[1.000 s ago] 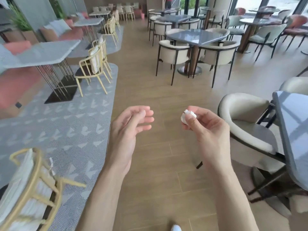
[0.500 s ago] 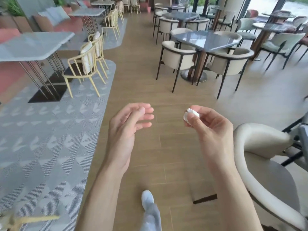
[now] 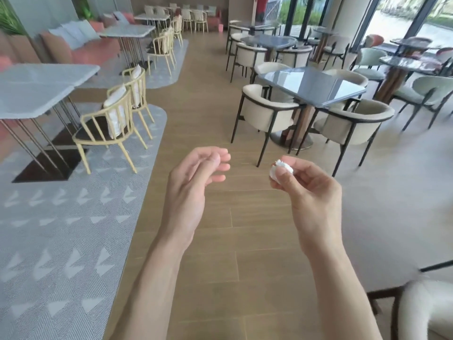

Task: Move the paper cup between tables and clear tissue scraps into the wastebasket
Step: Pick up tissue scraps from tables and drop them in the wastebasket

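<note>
Two hands reach forward over the wooden floor (image 3: 220, 241) in the head view. At right, the right hand (image 3: 311, 192) pinches a small white tissue scrap (image 3: 282, 169) between thumb and curled fingers, the wad held up in the air well clear of any worktop. At left, the left hand (image 3: 193, 187) holds nothing, its fingers loosely curled. Farther off on the right stands a dark worktop (image 3: 311, 84) ringed by cream chairs (image 3: 267, 111); far left, a pale worktop (image 3: 36, 87) with yellow chairs (image 3: 110, 123) sits on a grey patterned carpet (image 3: 61, 217).

White tissue wad (image 3: 282, 168), grey triangle-patterned carpet (image 3: 61, 229), tan wood-look floor (image 3: 245, 241), yellow chairs (image 3: 110, 123).
</note>
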Motion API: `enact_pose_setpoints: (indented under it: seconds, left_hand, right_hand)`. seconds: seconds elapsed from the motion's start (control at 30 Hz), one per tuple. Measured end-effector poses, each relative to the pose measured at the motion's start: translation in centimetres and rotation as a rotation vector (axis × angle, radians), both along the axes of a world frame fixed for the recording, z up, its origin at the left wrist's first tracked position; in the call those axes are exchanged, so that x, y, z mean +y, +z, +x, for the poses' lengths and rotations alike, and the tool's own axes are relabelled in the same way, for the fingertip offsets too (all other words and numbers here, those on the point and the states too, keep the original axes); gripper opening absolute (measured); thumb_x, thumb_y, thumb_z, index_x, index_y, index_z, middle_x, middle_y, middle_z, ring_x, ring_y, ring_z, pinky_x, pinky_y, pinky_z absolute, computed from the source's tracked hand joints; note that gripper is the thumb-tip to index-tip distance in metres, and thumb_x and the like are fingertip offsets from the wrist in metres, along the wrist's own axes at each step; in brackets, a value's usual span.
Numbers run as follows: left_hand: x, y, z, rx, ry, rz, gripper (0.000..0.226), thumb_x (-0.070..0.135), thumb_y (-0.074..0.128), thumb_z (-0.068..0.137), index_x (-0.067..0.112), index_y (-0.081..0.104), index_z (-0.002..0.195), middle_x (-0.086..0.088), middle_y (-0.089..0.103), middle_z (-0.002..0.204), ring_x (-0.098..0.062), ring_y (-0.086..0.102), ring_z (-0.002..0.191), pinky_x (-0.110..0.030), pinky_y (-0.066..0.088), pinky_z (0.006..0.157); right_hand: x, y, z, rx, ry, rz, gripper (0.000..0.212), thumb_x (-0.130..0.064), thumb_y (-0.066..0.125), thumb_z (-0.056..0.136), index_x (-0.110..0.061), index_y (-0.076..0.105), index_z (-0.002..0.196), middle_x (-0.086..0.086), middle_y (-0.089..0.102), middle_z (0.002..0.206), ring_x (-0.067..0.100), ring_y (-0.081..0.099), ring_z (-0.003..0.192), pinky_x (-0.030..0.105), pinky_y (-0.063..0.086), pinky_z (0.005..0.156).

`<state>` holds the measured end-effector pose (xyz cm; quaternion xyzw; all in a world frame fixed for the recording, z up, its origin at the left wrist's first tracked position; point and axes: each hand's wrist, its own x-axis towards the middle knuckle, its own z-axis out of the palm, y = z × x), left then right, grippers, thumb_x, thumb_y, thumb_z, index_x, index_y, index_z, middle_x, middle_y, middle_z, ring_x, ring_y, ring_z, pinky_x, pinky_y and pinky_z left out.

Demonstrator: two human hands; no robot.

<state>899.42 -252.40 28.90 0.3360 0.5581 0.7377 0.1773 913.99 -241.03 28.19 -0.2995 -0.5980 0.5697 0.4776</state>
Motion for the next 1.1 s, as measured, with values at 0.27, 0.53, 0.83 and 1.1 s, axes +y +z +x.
enact_pose_setpoints:
  seconds: [0.27,0.53,0.83,1.1]
  left_hand:
    - [14.6,-4.1,-11.6,-0.002,0.035,-0.058,0.023,0.027,0.055,0.096,0.014,0.075,0.100,-0.006,0.077,0.110,-0.027,0.073,0.104,-0.055,0.056,0.095]
    - [31.8,-1.3,-25.8,0.002,0.098,0.006,0.018,0.035,0.061,0.093,0.031,0.078,0.090,-0.007,0.077,0.110,-0.028,0.073,0.104,-0.047,0.057,0.091]
    - [45.5,-2.9,-41.3,-0.075,0.201,0.014,0.022,0.026,0.056,0.095,0.026,0.077,0.089,-0.008,0.077,0.108,-0.028,0.073,0.103,-0.046,0.057,0.091]
    - [59.8,-5.3,-59.6,-0.105,0.195,0.003,0.021,0.027,0.056,0.095,0.018,0.075,0.096,-0.007,0.077,0.109,-0.027,0.073,0.105,-0.046,0.057,0.092]
  right_hand:
    - [15.4,-4.4,-13.0,-0.010,0.019,-0.105,0.007,-0.011,0.075,0.093,-0.015,0.077,0.099,0.005,0.079,0.086,0.014,0.075,0.079,0.022,0.058,0.078]
    - [33.5,-2.5,-29.0,0.040,0.139,-0.131,0.010,-0.008,0.075,0.094,-0.014,0.076,0.102,0.004,0.080,0.088,0.011,0.075,0.080,0.019,0.057,0.078]
    - [47.7,-4.0,-44.2,-0.093,0.210,-0.111,0.009,-0.012,0.076,0.093,-0.014,0.077,0.102,0.002,0.080,0.088,0.009,0.074,0.080,0.018,0.056,0.078]
    - [61.2,-5.7,-62.4,-0.144,0.202,-0.098,0.007,-0.012,0.074,0.095,-0.011,0.076,0.101,0.007,0.079,0.088,0.008,0.072,0.080,0.018,0.056,0.080]
